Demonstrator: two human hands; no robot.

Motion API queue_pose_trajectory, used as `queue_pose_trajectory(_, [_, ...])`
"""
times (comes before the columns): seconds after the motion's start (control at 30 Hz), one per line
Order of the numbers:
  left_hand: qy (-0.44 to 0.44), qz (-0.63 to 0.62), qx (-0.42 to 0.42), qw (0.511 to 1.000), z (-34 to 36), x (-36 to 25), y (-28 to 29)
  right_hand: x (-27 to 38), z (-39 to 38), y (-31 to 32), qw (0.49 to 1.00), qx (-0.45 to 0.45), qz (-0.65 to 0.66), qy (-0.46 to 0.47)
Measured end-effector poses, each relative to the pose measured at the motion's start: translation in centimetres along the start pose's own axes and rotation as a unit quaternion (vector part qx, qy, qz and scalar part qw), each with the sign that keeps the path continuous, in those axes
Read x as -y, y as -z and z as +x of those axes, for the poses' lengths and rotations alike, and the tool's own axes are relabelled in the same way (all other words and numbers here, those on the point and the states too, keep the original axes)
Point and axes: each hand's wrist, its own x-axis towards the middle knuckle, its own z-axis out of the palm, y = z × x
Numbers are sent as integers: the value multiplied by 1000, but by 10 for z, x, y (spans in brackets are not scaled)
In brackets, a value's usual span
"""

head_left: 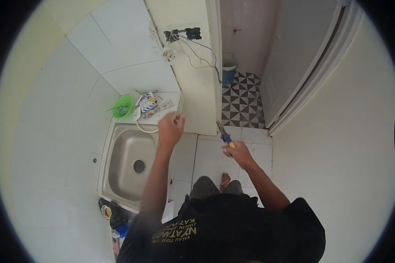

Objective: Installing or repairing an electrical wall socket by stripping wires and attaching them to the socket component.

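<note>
My right hand [237, 153] is closed around the handles of a pair of pliers [226, 138] with blue and yellow grips. The metal jaws point up and away from me, near the edge of the wall at the doorway. My left hand [170, 127] is raised in front of the counter corner with its fingers curled together. What it holds, if anything, is too small to make out. Beyond both hands, several thin wires [200, 49] hang loose from a black wall box [193, 33]. A small clear container [168, 55] with little pieces inside sits below the box.
At my left is a steel sink [126, 149]. Behind it, a green bowl [122, 107] and a clutter of tools and packets [148, 103] lie on the white counter. Dark items and tape [106, 212] sit nearer me. A doorway shows a blue bin [229, 74] and an open door [289, 52].
</note>
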Motion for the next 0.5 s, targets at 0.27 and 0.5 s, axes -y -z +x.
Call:
queue_pose_trajectory(0.27, [154,-260,15,953,156,22,-56,55,102,-55,996,-74,-13,41])
queue_pose_trajectory(0.5, [195,-435,15,879,200,43,-124,89,121,-82,974,-182,-114,74])
